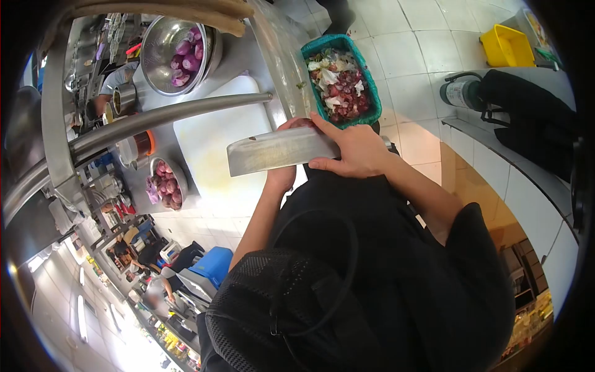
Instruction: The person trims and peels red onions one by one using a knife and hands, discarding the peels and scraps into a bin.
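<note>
The right hand (364,150) is closed around the wide-bladed knife (276,153), index finger stretched toward its upper edge and thumb along its lower edge; the blade points to nine o'clock. The left hand (282,176) is partly hidden behind the blade, its fingers curled around a reddish-purple onion (304,123), which shows just above the blade at the knuckle end.

Taking twelve as the top of the head view, a white cutting board (197,139) lies at nine to ten o'clock from the grips on the metal counter (238,54). Farther out, at ten o'clock, a perforated colander (155,48) holds purple onions, and near nine o'clock a metal bowl (181,176) holds reddish ones. Close by at twelve to one o'clock, a green-lined bin (375,105) contains peels and scraps. A yellow container (508,47) sits well apart at two o'clock.
</note>
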Demonstrator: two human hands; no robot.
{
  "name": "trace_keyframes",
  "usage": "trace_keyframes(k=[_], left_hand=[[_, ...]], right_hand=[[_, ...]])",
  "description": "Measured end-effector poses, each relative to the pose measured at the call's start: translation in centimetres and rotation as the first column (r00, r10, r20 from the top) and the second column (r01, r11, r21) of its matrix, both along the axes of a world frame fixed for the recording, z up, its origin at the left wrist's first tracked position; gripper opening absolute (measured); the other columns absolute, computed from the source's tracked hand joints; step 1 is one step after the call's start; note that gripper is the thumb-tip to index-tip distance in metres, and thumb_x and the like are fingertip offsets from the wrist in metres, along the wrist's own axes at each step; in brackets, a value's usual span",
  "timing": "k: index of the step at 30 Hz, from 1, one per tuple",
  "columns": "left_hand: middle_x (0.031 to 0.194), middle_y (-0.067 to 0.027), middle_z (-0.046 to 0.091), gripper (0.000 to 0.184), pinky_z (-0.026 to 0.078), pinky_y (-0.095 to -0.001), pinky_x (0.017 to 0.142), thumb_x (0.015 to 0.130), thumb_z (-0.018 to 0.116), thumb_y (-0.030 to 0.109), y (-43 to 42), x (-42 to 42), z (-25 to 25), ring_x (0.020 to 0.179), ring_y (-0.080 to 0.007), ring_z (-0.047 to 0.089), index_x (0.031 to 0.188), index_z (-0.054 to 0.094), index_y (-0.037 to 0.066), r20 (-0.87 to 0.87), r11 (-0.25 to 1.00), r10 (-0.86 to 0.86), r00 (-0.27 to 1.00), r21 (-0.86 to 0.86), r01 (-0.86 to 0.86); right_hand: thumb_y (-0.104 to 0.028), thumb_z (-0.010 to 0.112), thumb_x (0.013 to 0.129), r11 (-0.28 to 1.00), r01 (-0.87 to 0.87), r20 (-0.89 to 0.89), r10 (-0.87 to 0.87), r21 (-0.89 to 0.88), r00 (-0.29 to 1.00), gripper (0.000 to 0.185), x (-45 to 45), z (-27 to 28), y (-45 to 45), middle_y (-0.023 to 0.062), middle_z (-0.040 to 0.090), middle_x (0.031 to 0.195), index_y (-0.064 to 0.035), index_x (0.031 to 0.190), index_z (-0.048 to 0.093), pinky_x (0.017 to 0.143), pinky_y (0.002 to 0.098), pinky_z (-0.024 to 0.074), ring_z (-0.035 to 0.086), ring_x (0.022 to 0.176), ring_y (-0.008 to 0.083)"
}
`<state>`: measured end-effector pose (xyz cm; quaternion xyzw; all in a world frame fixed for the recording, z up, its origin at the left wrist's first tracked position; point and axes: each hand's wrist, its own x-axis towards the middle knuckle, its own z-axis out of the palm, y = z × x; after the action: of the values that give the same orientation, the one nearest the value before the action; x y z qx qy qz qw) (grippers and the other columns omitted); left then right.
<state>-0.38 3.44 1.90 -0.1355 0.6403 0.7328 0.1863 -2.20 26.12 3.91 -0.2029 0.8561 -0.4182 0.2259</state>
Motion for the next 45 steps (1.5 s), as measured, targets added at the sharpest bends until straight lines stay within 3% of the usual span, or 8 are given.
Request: trace_keyframes(k=[4, 7, 17, 21, 23, 26, 33, 45], left_hand=[[0.134, -0.0125, 0.059, 0.052, 0.047, -0.0343, 0.106, 0.091, 0.063, -0.003, 0.0, 0.5, -0.3, 0.123, -0.0198, 0.057, 0.142, 0.051, 0.000, 0.084, 0.999, 0.009, 0.996, 0.045, -0.013], [0.137, -0.0125, 0.057, 0.054, 0.048, -0.0357, 0.105, 0.090, 0.060, -0.007, 0.3, 0.3, 0.3, 0.123, -0.0209, 0.057, 0.143, 0.048, -0.001, 0.135, 0.984, 0.054, 0.989, 0.160, -0.076], [0.128, -0.0095, 0.058, 0.057, 0.052, -0.0379, 0.095, 0.085, 0.063, 0.005, 0.2, 0.2, 1.2, 0.117, -0.0217, 0.059, 0.140, 0.047, 0.008, 0.182, 0.945, 0.068, 0.981, 0.303, -0.122], [0.130, -0.0092, 0.057, 0.055, 0.052, -0.0401, 0.097, 0.086, 0.061, 0.006, 0.4, 0.1, 1.3, 0.117, -0.0215, 0.059, 0.139, 0.047, 0.006, 0.184, 0.956, 0.068, 0.981, 0.268, -0.116], [0.129, -0.0119, 0.058, 0.057, 0.053, -0.0429, 0.097, 0.087, 0.058, 0.002, 0.7, -0.2, 1.4, 0.117, -0.0242, 0.060, 0.143, 0.045, 0.004, 0.229, 0.965, 0.102, 0.968, 0.213, -0.152], [0.133, -0.0124, 0.058, 0.053, 0.054, -0.0428, 0.096, 0.091, 0.058, 0.005, 0.3, -0.3, 0.1, 0.119, -0.0246, 0.059, 0.142, 0.047, 0.002, 0.193, 0.956, 0.101, 0.976, 0.254, -0.149], [0.142, -0.0114, 0.055, 0.052, 0.042, -0.0440, 0.113, 0.105, 0.051, 0.034, 0.3, -0.2, -1.1, 0.131, -0.0248, 0.052, 0.147, 0.045, 0.005, 0.155, 0.992, 0.060, 0.986, 0.099, -0.077], [0.138, -0.0087, 0.056, 0.051, 0.042, -0.0401, 0.112, 0.101, 0.059, 0.023, 0.7, 0.3, -0.2, 0.128, -0.0220, 0.054, 0.147, 0.047, 0.004, 0.232, 0.967, 0.052, 0.971, 0.232, -0.108]], right_hand=[[-0.056, 0.054, 0.101, 0.748, 0.286, 0.321, -0.103, -0.598, 0.942, 0.068, 1.0, -7.7, -1.6, 0.0010, 0.057, 0.062, -0.0061, 0.148, 0.051, 0.057, 0.0295, 0.0487, 0.056, 0.055, 0.0140], [-0.055, 0.056, 0.100, 0.630, 0.524, 0.717, 0.076, -0.573, 0.693, 0.063, -1.1, -6.0, 0.5, -0.0024, 0.050, 0.061, -0.0105, 0.144, 0.058, 0.047, 0.0258, 0.0369, 0.046, 0.050, 0.0061], [-0.055, 0.057, 0.100, 0.601, 0.629, 0.759, -0.056, -0.492, 0.648, 0.062, -1.7, -7.5, -1.4, -0.0070, 0.045, 0.063, -0.0088, 0.141, 0.060, 0.046, 0.0216, 0.0281, 0.038, 0.052, 0.0019], [-0.059, 0.056, 0.099, 0.688, 0.569, 0.724, -0.091, -0.451, 0.683, 0.070, -2.2, -8.9, -1.6, -0.0040, 0.054, 0.067, -0.0063, 0.145, 0.055, 0.051, 0.0277, 0.0390, 0.049, 0.055, 0.0081], [-0.063, 0.054, 0.098, 0.707, 0.463, 0.281, -0.369, -0.534, 0.886, 0.079, -1.2, -12.5, -3.0, 0.0058, 0.065, 0.075, -0.0051, 0.151, 0.047, 0.064, 0.0364, 0.0504, 0.063, 0.064, 0.0210], [-0.066, 0.055, 0.095, 0.919, 0.267, 0.269, -0.189, -0.292, 0.944, 0.086, -1.1, -7.5, -0.5, 0.0178, 0.070, 0.081, -0.0058, 0.154, 0.041, 0.077, 0.0431, 0.0543, 0.070, 0.075, 0.0358], [-0.071, 0.058, 0.089, 0.996, -0.007, 0.188, 0.024, -0.093, 0.982, 0.097, -0.8, -1.1, 0.4, 0.0232, 0.067, 0.076, -0.0138, 0.161, 0.027, 0.077, 0.0471, 0.0535, 0.069, 0.078, 0.0421], [-0.068, 0.059, 0.091, 0.978, 0.026, 0.105, -0.004, -0.206, 0.994, 0.084, -0.6, -1.4, 0.6, 0.0194, 0.073, 0.084, -0.0060, 0.148, 0.049, 0.073, 0.0480, 0.0566, 0.071, 0.072, 0.0390]])
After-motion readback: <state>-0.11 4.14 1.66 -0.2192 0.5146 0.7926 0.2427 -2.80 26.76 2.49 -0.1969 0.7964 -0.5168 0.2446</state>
